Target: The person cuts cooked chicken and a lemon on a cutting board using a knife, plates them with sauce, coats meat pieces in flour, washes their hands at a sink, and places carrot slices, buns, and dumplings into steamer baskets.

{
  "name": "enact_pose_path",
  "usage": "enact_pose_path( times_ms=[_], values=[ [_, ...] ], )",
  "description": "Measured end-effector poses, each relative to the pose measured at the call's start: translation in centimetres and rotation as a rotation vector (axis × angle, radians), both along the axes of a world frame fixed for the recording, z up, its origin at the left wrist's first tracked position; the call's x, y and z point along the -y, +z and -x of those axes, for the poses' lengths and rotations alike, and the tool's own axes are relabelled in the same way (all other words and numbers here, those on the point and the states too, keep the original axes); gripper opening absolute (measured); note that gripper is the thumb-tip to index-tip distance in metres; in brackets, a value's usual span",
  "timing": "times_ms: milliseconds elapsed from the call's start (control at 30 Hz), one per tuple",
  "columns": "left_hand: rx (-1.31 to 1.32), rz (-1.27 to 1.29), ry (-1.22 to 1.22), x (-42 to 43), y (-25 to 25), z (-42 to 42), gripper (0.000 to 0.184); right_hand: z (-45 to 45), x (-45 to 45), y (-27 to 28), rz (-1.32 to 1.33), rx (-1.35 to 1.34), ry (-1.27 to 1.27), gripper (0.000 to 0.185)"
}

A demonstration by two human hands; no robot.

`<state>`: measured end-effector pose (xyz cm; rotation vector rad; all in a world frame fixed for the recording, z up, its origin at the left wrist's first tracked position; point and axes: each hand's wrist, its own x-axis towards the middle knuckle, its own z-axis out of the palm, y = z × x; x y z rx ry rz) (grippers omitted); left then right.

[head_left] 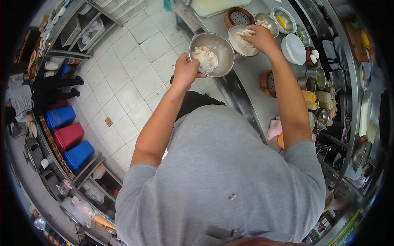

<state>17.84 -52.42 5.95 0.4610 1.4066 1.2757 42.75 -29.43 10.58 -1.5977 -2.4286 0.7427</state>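
My left hand [186,73] is closed on the rim of a metal mixing bowl [223,52], thumb inside the edge. Inside that bowl sits a clump of flour-coated food [205,58], its exact kind unclear. My right hand [261,39] reaches over a bowl of white flour [239,44] on the counter. Its fingers are bent, pressed together and white with flour; whatever they hold cannot be made out. The mixing bowl is held in the air at the counter's edge, just left of the flour bowl.
Along the steel counter [254,82] stand a round perforated steamer [240,17], a metal bowl with something yellow [287,20], a white bowl [293,49] and squeeze bottles [310,98]. A cutting board [213,6] lies beyond. Another person [24,96] stands far left near blue bins [78,156].
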Motion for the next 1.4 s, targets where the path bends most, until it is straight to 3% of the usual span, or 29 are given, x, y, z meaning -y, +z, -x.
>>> enact_pose_path(
  times_ms=[67,133,233,267,333,467,567,600,633,700,733,800,833,900,933,967,1033,1067,1133,1200,1300,1367,1400],
  values=[
    [-0.008,0.011,-0.016,0.0,0.8,-0.1,0.007,0.0,1.5,2.7,-0.003,-0.053,-0.01,0.055],
    [-0.007,0.015,-0.039,-0.1,1.4,-0.1,0.005,1.0,3.8,4.5,0.055,-0.315,0.088,0.053],
    [-0.003,0.004,-0.061,-0.1,2.8,-1.3,0.007,3.4,8.4,5.1,-0.038,-0.365,0.209,0.054],
    [-0.014,-0.004,-0.072,-0.2,3.2,-1.7,0.007,4.0,10.0,4.5,-0.049,-0.375,0.2,0.054],
    [-0.011,-0.031,-0.078,-0.1,3.6,-2.4,0.019,4.6,12.7,2.9,-0.098,-0.119,0.279,0.049],
    [-0.046,-0.001,-0.113,-0.2,3.7,-2.2,0.03,3.8,12.4,6.9,-0.044,-0.068,0.265,0.037],
    [-0.103,0.003,-0.181,-2.0,4.0,-1.4,0.034,3.6,10.7,5.1,-0.207,-0.246,0.275,0.023],
    [-0.085,-0.004,-0.202,-3.4,5.4,-1.2,0.03,4.3,9.7,4.2,-0.196,-0.155,0.308,0.015],
    [-0.066,-0.009,-0.23,-4.5,6.7,-1.0,0.025,4.5,8.4,2.7,-0.259,-0.177,0.345,0.014],
    [-0.086,0.018,-0.29,-8.0,7.6,-0.1,0.032,4.8,6.0,5.7,-0.167,-0.233,0.285,0.017],
    [-0.08,0.003,-0.328,-10.3,7.9,0.7,0.032,4.8,4.4,6.9,-0.185,-0.239,0.246,0.017],
    [-0.08,-0.011,-0.402,-15.1,8.4,2.0,0.032,5.0,1.5,8.7,-0.26,-0.621,-0.022,0.019],
    [-0.063,-0.025,-0.431,-18.2,8.8,2.2,0.03,4.9,0.0,9.2,-0.276,-0.621,-0.057,0.019],
    [-0.036,-0.056,-0.498,-25.3,9.0,1.9,0.029,3.7,-3.4,10.1,0.076,-1.197,-0.416,0.022],
    [-0.008,-0.067,-0.531,-29.0,8.2,1.5,0.03,2.7,-4.7,10.0,0.251,-1.499,-0.479,0.028],
    [0.019,-0.077,-0.565,-32.6,7.4,0.9,0.031,1.7,-5.4,9.6,0.219,-1.501,-0.511,0.028],
    [0.089,-0.076,-0.602,-40.0,5.7,-1.8,0.032,-0.8,-6.5,8.6,0.364,-2.028,-0.374,0.034],
    [0.119,-0.073,-0.609,-44.1,3.3,-3.2,0.033,-2.2,-5.8,8.0,0.4,-2.095,-0.337,0.035],
    [0.15,-0.065,-0.667,-51.1,-0.8,-6.6,0.034,-3.1,-2.4,9.0,0.288,-2.097,-0.539,0.034],
    [0.198,-0.002,-0.514,-56.8,-3.9,-10.1,0.037,-4.4,1.9,7.6,0.19,-2.132,-0.454,0.037],
    [0.212,-0.047,-0.549,-62.7,-8.3,-13.2,0.041,-3.9,11.3,6.2,-0.027,-2.049,-1.023,0.039],
    [0.251,-0.034,-0.554,-65.8,-10.9,-14.7,0.043,-2.8,18.4,4.8,-0.134,-2.089,-1.131,0.037],
    [0.277,-0.026,-0.525,-65.5,-12.4,-14.8,0.045,-1.9,22.3,3.7,-0.23,-2.023,-1.313,0.037]
  ],
)
